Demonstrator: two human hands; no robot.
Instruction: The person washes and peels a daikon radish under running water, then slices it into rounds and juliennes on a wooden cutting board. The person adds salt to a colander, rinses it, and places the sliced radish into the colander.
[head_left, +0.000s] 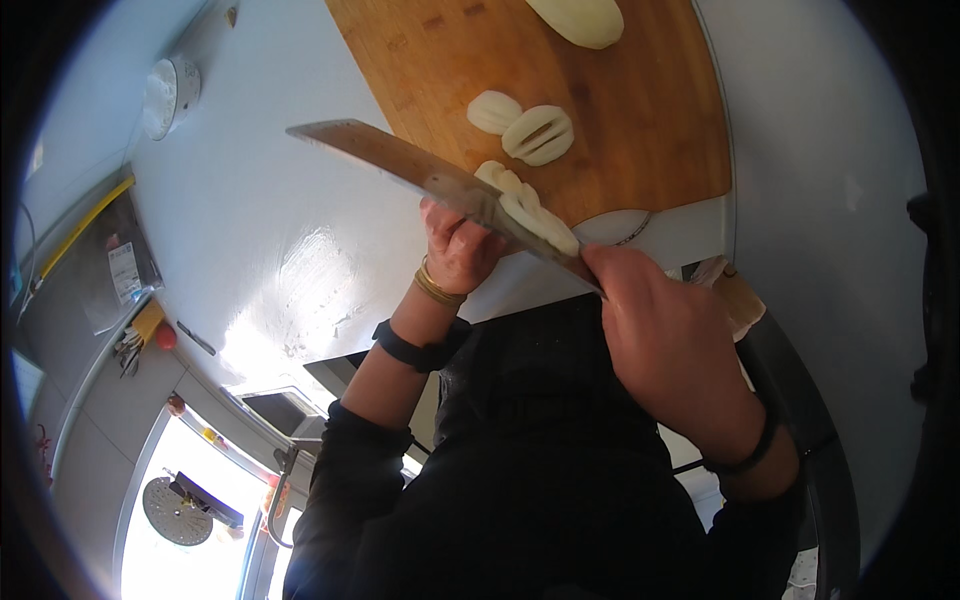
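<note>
My right hand (667, 337) grips a kitchen knife (420, 169) whose wide blade points up and left over the near edge of a wooden cutting board (637, 135). The handle is hidden in the fist. Behind the blade my left hand (461, 251) is curled, its fingers partly covered; whether it holds anything is hidden. Along the blade's far side rests a row of overlapping pale vegetable slices (529, 206). Farther up the board lie two more slices, a plain one (493, 111) and one with slits (538, 135). A larger peeled, pale vegetable (581, 21) lies at the top.
The board lies on a white countertop (262, 187), wet and shiny at the left. A white bowl-like container (171, 97) stands at the upper left. A sink (277, 409) and faucet (281, 487) are at the lower left. A small knife (196, 339) lies by the wall.
</note>
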